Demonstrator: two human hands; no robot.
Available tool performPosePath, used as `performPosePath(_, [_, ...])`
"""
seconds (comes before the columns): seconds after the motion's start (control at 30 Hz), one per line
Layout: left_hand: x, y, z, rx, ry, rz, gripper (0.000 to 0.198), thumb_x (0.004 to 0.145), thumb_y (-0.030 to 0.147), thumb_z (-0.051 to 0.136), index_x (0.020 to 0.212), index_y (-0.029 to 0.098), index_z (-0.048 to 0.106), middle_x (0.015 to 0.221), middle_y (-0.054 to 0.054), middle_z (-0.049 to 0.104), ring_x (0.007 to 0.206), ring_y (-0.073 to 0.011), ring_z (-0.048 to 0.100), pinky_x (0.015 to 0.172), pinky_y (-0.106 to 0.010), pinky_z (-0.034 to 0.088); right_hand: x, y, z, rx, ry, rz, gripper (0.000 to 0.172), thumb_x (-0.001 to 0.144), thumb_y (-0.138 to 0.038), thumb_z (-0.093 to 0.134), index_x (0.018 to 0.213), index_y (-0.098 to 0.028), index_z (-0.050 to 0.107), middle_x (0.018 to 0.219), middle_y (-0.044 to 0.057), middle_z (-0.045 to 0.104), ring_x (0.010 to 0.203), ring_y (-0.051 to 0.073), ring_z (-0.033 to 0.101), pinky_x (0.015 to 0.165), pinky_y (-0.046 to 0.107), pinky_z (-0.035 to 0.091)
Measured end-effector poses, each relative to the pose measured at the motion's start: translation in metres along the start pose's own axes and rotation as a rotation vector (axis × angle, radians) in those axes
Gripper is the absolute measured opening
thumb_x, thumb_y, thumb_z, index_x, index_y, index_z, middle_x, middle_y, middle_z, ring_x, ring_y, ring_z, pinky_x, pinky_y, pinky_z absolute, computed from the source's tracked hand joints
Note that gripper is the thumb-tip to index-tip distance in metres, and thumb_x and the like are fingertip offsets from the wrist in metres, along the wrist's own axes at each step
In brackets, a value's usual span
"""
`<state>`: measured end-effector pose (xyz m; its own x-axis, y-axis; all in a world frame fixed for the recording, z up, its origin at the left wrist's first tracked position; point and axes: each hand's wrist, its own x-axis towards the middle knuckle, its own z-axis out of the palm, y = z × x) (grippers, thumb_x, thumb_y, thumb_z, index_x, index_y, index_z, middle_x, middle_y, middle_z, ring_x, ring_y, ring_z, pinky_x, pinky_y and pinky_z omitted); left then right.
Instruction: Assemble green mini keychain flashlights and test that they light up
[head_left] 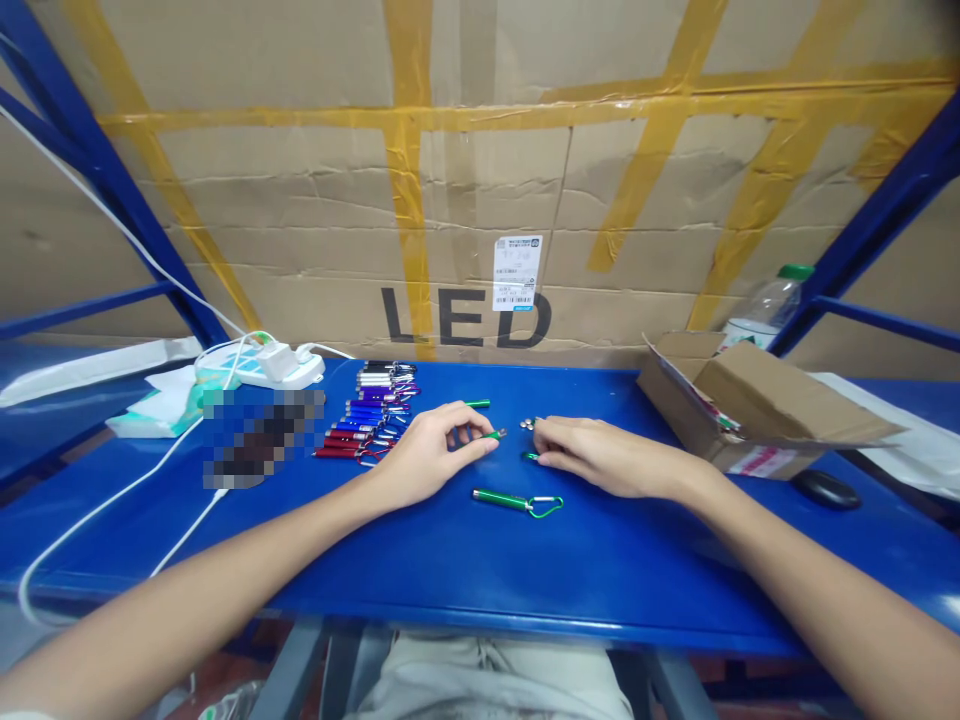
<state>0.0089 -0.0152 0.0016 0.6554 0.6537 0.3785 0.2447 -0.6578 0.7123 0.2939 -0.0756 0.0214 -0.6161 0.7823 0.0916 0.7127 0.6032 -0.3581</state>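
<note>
My left hand (433,450) is closed around a slim green flashlight tube (495,435), its end pointing right past my thumb. My right hand (600,457) is closed, fingertips down by several small silver button cells (527,424) on the table. At its thumb and finger shows a small green metal part (531,456), mostly hidden by the hand. Between and in front of my hands lies a green keychain flashlight (502,499) with a green carabiner (547,507). Behind my left fingers rests another green tube (477,403).
Left of my left hand, keychain flashlights (367,407) in black, white, purple, blue and red lie in a row. A white power strip (289,368) with cables stands farther left. On the right are an open cardboard box (757,400), a black mouse (826,490) and a bottle (769,305).
</note>
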Motion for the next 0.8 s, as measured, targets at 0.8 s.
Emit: performPosePath(0.8, [0.000,0.000,-0.001,0.014,-0.080,0.107,0.014,0.101,0.033,0.076,0.105,0.020,0.079,0.101,-0.004,0.074,0.088,-0.0175,0.064,0.079,-0.029,0.048,0.013,-0.011,0.016,0.323,0.317,-0.014,0.024,0.105,-0.035,0.068,0.121,-0.019,0.075,0.104,0.006,0.079,0.086,0.019,0.073,0.081,0.032,0.058])
